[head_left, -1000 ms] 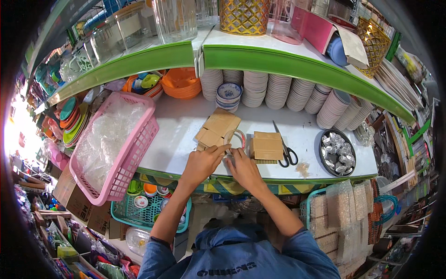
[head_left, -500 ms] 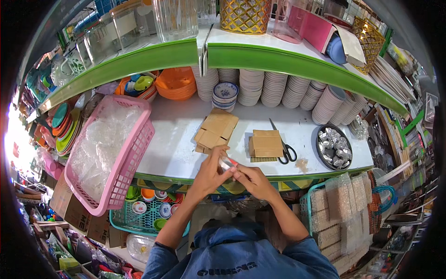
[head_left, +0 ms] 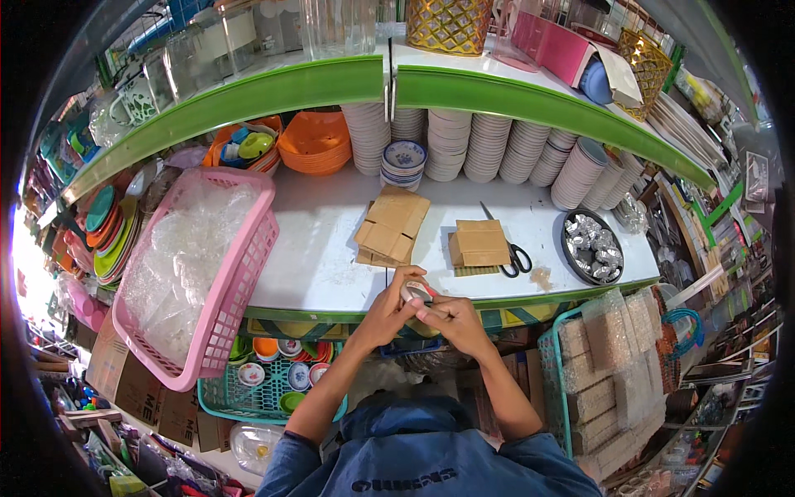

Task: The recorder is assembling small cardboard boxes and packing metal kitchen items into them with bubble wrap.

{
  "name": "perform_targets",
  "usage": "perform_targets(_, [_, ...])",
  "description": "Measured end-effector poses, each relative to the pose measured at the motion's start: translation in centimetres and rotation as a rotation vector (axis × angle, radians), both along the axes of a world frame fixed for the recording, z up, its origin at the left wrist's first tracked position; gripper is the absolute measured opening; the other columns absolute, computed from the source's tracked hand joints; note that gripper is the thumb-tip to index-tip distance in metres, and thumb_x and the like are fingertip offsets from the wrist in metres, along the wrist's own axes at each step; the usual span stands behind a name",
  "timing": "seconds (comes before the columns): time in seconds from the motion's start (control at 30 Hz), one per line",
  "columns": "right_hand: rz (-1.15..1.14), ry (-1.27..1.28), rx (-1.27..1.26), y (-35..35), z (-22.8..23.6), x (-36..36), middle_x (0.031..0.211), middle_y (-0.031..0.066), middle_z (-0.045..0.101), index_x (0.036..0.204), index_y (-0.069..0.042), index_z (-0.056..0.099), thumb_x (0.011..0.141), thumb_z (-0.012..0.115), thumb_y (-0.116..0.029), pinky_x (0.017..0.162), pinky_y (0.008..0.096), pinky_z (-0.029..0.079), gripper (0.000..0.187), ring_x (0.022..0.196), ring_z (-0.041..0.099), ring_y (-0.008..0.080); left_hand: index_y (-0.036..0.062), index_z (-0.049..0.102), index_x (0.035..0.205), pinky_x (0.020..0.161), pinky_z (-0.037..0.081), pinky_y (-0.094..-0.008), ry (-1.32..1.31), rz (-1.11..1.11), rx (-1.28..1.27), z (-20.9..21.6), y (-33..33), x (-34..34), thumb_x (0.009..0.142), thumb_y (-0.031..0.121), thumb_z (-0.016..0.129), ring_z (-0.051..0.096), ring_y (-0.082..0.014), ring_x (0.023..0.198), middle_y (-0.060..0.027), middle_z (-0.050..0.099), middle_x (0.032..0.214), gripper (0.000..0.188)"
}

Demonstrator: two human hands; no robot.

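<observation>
A small pale ring, which looks like a roll of clear tape [head_left: 416, 291], is between my hands just in front of the shelf edge. My left hand [head_left: 389, 312] curls round its left side. My right hand [head_left: 455, 321] pinches at its right side, where a bit of red shows by the fingers. Beyond my hands, flat pieces of brown cardboard [head_left: 392, 222] lie stacked on the white shelf. A folded cardboard piece [head_left: 480, 243] lies to the right, partly covering black-handled scissors [head_left: 519, 261].
At left stands a pink basket [head_left: 236, 282] of clear plastic wrap. A dark round tray [head_left: 571, 257] holds foil-like silver pieces at right. Stacked bowls [head_left: 489, 149] line the back under a green-edged upper shelf [head_left: 538, 95]. Below are teal baskets [head_left: 217, 396] of small dishes and wrapped packs.
The view has shifted slightly. My hands keep hold of the tape roll, which is turned so more of its ring shows. The cardboard and scissors stay in place.
</observation>
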State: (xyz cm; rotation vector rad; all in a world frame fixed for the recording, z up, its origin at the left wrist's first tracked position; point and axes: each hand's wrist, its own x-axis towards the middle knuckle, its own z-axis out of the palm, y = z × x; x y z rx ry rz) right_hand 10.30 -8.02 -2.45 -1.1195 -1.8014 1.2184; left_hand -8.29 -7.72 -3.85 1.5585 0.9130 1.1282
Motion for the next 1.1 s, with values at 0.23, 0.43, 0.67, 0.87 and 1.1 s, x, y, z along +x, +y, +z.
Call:
perform_targets(0.23, [-0.149,0.027,0.059,-0.1,-1.9,-2.1,0.055,0.0033,0.04,0.056,0.004,0.046,0.087,0.071,-0.025,0.05,0.0303,0.03,0.049,0.055,0.036,0.0091,0.0082,0.04,0.131,0.074,0.043,-0.0296,-0.016,0.001,-0.031,-1.1,0.3,-0.6,0.1,0.04,0.047,0.052,-0.0155,0.08,-0.0106,0.06,0.104,0.045])
perform_targets(0.43, [-0.104,0.168,-0.171,-0.5,-1.6,-2.2,0.058,0.0018,0.039,0.067,0.001,0.053,0.093,0.061,-0.022,0.051,0.029,0.031,0.035,0.055,0.035,0.0091,0.0079,0.041,0.125,0.056,0.038,-0.0282,-0.125,0.028,-0.183,-2.1,1.3,-0.9,0.1,0.036,0.047,0.047,-0.0137,0.06,-0.0043,0.058,0.088,0.038])
perform_targets(0.67, [-0.064,0.106,-0.192,-0.9,-1.1,-1.9,0.059,-0.0036,0.042,0.071,-0.002,0.052,0.095,0.054,-0.022,0.049,0.0268,0.029,0.031,0.055,0.038,0.0054,0.0077,0.044,0.119,0.052,0.036,-0.0302,-0.02,0.039,-0.095,-2.3,1.3,-0.8,0.094,0.043,0.058,0.044,-0.0129,0.051,-0.0042,0.051,0.064,0.046])
perform_targets(0.87, [-0.092,0.221,-0.297,-0.6,-2.3,-1.6,0.062,-0.0043,0.041,0.08,-0.002,0.054,0.094,0.048,-0.02,0.046,0.0247,0.026,0.023,0.053,0.037,0.0054,0.0079,0.051,0.111,0.051,0.034,-0.0315,0.156,0.111,-0.06,-2.3,1.4,-0.7,0.094,0.045,0.058,0.045,-0.0133,0.052,-0.0046,0.046,0.059,0.041])
perform_targets(1.1, [-0.008,0.403,-0.323,-0.9,-0.9,-2.1,0.062,-0.0043,0.04,0.079,-0.004,0.053,0.092,0.047,-0.019,0.046,0.0248,0.026,0.021,0.052,0.035,0.0051,0.0098,0.048,0.117,0.054,0.038,-0.0309,-0.132,-0.004,-0.234,-2.6,1.6,-1.4,0.099,0.042,0.049,0.047,-0.0142,0.058,-0.0052,0.054,0.071,0.037])
